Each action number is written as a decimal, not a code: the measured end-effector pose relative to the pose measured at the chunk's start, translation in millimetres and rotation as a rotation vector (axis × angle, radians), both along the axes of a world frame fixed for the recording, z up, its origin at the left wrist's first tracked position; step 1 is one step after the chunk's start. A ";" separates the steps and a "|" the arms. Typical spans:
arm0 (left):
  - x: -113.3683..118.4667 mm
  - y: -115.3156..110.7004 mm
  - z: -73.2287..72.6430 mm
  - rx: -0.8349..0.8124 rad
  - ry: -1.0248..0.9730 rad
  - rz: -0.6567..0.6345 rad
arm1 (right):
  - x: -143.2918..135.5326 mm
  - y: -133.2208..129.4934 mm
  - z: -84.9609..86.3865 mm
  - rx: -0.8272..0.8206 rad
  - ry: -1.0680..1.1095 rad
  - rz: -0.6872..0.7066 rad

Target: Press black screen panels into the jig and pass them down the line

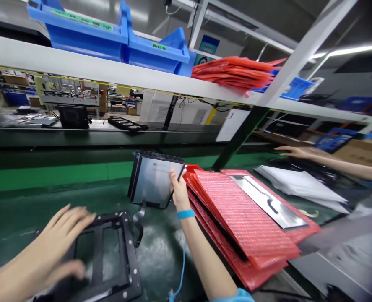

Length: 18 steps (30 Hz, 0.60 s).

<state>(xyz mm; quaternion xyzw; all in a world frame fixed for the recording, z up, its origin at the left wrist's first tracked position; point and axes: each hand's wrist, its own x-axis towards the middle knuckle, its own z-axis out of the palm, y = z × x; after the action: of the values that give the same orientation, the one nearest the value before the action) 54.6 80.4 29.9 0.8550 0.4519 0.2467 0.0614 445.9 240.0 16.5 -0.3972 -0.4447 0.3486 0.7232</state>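
Observation:
My right hand (pixel 180 192) grips the right edge of a stack of flat display panels (pixel 154 178), thumb on the silver face and the other fingers hidden behind. The panels stand nearly upright above the green bench mat. A dark flex cable (pixel 138 226) hangs down from their lower edge. My left hand (pixel 68 230) is over the upper left of a black rectangular frame (pixel 132 262) with a crossbar and metal dots along its rim. Its fingers are stretched out, slightly blurred, holding nothing; I cannot tell whether they touch the frame.
Red bubble-wrap bags (pixel 236 209) are piled right of my right forearm, a silver panel (pixel 274 205) on top. White sheets (pixel 299 186) lie beyond, near another person's hand (pixel 294 152). Blue bins (pixel 88 35) sit on the overhead shelf (pixel 141 77). A dark post (pixel 240 136) rises behind the bags.

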 end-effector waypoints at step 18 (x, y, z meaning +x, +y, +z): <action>173.5 167.5 39.9 -0.442 -0.953 -0.075 | -82.5 -68.5 -63.1 -0.222 -0.276 -0.268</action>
<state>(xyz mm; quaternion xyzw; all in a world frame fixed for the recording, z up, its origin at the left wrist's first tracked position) 228.1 247.9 69.8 0.6302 0.3841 0.5048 0.4479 363.4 171.5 -46.6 -0.5741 -0.4416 0.2385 0.6469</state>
